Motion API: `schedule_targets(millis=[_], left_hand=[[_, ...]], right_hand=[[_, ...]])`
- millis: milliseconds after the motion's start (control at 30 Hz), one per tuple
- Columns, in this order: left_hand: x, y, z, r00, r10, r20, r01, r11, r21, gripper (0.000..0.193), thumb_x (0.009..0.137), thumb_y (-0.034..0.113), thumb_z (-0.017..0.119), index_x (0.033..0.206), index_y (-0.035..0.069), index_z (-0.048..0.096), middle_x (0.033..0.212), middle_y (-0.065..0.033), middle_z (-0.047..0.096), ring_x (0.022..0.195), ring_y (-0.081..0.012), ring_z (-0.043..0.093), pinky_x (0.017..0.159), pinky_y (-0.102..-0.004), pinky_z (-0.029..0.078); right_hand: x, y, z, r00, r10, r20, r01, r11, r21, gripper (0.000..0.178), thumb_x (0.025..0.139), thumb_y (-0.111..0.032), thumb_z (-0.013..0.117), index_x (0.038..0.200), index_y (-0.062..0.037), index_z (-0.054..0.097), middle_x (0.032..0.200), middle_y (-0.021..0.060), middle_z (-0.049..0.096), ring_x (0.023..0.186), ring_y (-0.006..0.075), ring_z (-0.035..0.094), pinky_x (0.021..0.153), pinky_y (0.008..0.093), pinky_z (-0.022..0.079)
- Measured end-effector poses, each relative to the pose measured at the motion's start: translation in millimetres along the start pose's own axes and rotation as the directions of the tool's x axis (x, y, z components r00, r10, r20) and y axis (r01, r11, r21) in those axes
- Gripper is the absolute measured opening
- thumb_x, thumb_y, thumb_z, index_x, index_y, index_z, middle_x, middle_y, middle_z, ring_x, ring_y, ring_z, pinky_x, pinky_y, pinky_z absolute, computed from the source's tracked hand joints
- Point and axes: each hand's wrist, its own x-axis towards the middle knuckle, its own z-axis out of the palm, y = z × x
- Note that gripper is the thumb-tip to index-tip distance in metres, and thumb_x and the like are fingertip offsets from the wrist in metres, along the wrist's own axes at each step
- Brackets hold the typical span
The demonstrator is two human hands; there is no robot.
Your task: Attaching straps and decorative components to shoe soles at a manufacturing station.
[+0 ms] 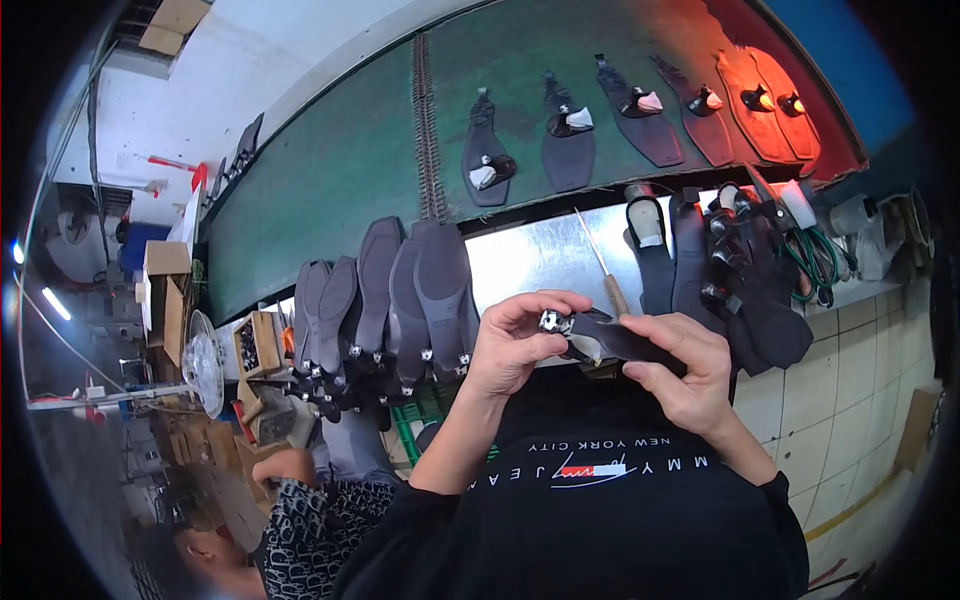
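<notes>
Sandal in hand: a dark sandal is held up over the near edge of the metal desk, seemingly midway through its step
Left hand: the left hand has its grip pinched on the sandal beside a black-and-white buckle
Right hand: the right hand has its grip clamped on the sandal's other end, thumb against fingers
Tool: a wood-handled tool shows just beyond the hands; whether a finger touches it, one cannot tell
Green belt: six soles with straps and pale or pink pads lie on the green belt, probably done here
Left stack: overlapping dark soles with buckles hang over the edge, likely left to do
Right pile: dark pieces lie heaped, their stage unclear
</notes>
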Motion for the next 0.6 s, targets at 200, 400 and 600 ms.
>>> schedule_targets(millis=[200,400,600], left_hand=[[0.8,-1.0,-2.8,1.0,-0.004,0.006,0.004,1.0,-0.01,0.035,0.065,-0.008,0.071,0.099,0.0,0.065,0.113,-0.0169,0.061,0.106,-0.024,0.058,0.094,-0.035,0.046],[0.7,-2.4,-3.0,1.0,-0.022,-0.003,0.022,0.999,-0.038,0.035,0.065,-0.008,0.072,0.098,-0.001,0.065,0.112,-0.0167,0.061,0.105,-0.0237,0.058,0.092,-0.0344,0.047],[-0.1,-2.7,-6.8,1.0,-0.018,0.014,0.018,1.0,-0.003,0.034,0.066,-0.009,0.071,0.099,-0.001,0.066,0.112,-0.0169,0.061,0.105,-0.0239,0.059,0.091,-0.0341,0.048]], right_hand=[[2.4,0.5,9.4,0.998,0.022,0.057,-0.023,1.0,0.013,0.039,0.068,0.001,0.07,0.107,0.0008,0.065,0.091,0.014,0.067,0.08,0.0228,0.063,0.073,0.0294,0.048],[3.3,2.0,11.0,0.995,0.069,0.07,-0.071,0.997,0.034,0.038,0.07,0.001,0.07,0.107,0.0014,0.065,0.09,0.0139,0.067,0.08,0.0217,0.063,0.073,0.0283,0.048],[3.6,2.8,11.0,0.993,0.086,0.081,-0.089,0.995,0.037,0.037,0.07,0.002,0.069,0.107,0.0013,0.065,0.089,0.0138,0.067,0.079,0.0215,0.063,0.072,0.0282,0.048]])
